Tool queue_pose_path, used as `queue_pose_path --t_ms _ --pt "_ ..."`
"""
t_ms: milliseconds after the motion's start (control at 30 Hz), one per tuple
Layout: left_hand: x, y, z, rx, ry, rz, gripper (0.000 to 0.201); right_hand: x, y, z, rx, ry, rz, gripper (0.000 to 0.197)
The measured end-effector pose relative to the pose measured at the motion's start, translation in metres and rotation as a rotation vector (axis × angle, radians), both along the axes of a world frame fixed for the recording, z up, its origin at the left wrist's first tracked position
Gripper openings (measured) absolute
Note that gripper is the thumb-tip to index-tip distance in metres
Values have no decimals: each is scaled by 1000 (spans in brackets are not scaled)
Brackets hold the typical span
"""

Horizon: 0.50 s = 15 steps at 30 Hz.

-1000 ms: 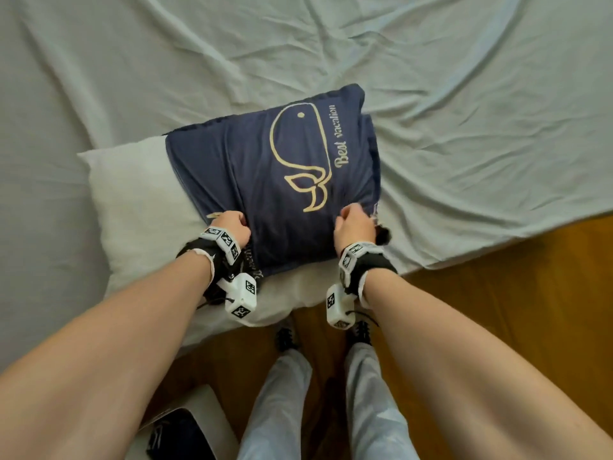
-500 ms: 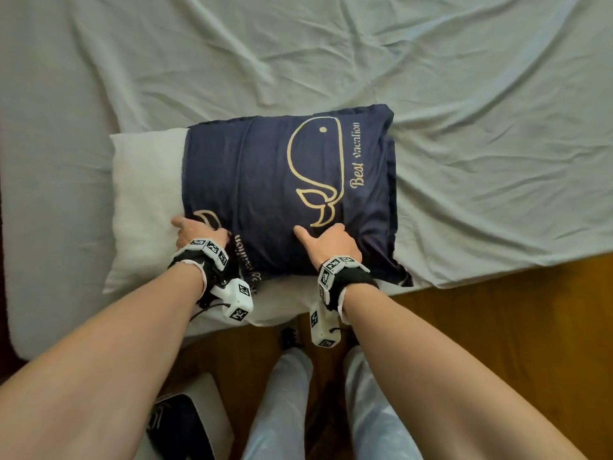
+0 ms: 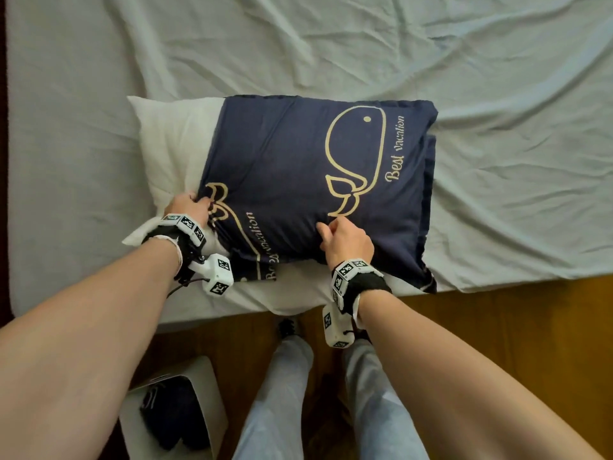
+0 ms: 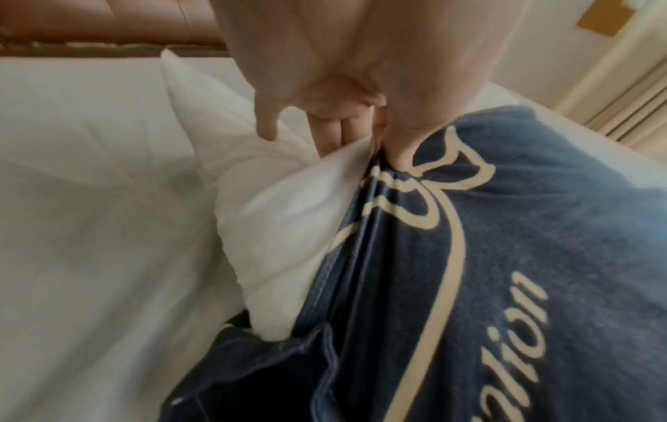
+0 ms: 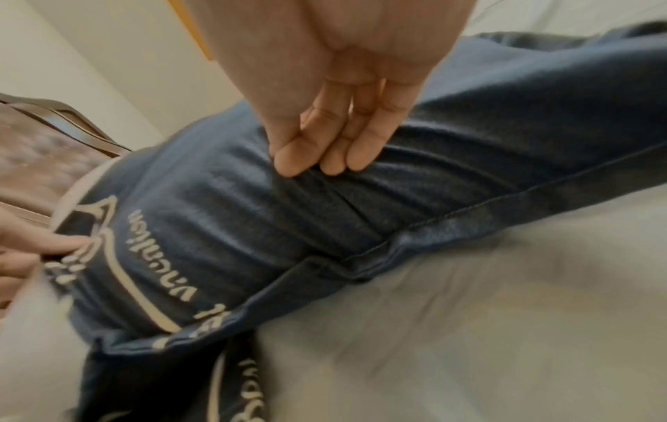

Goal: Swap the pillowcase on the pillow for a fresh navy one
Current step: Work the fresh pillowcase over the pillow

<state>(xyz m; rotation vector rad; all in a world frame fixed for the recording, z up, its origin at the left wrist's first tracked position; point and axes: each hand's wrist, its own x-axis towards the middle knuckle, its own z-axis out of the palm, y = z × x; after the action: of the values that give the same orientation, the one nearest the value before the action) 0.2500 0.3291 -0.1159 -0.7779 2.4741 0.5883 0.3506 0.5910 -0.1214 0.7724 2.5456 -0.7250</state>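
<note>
A navy pillowcase (image 3: 298, 180) with a gold whale print covers the right two thirds of a white pillow (image 3: 175, 144) lying on the bed. The pillow's left end sticks out bare. My left hand (image 3: 189, 207) pinches the pillowcase's open edge (image 4: 375, 177) at the near left, thumb on top of the navy cloth and fingers tucked under it against the pillow (image 4: 281, 222). My right hand (image 3: 345, 239) rests on the pillowcase's near side, its straight fingertips (image 5: 317, 160) pressing into the navy cloth (image 5: 433, 177).
The wrinkled pale sheet (image 3: 497, 94) covers the bed. The bed's near edge meets a wooden floor (image 3: 514, 320). My legs (image 3: 282, 393) stand against that edge. A white tray holding dark cloth (image 3: 172, 410) sits on the floor at the lower left.
The pillow with its case has come to lie flat and square to me. My left hand slid left to the case's open edge and pinched it. My right hand opened and now presses flat.
</note>
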Motion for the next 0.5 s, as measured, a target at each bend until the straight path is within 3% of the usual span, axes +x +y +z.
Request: queue_pose_path --t_ms 133,233,367,433,500 --pt "-1 5 7 61 -21 14 36 -15 -36 13 -87 85 115 32" --pt "7 8 12 140 -52 -42 33 -17 -49 10 -69 -59 227 35" --pt "14 11 31 278 -198 -82 30 -18 -24 22 17 -249 -32 32" --pt "16 24 47 392 -306 -124 22 -28 -13 41 17 -209 -74 29" --pt "19 41 65 428 -407 -272 19 -45 -10 62 -18 -129 -53 31"
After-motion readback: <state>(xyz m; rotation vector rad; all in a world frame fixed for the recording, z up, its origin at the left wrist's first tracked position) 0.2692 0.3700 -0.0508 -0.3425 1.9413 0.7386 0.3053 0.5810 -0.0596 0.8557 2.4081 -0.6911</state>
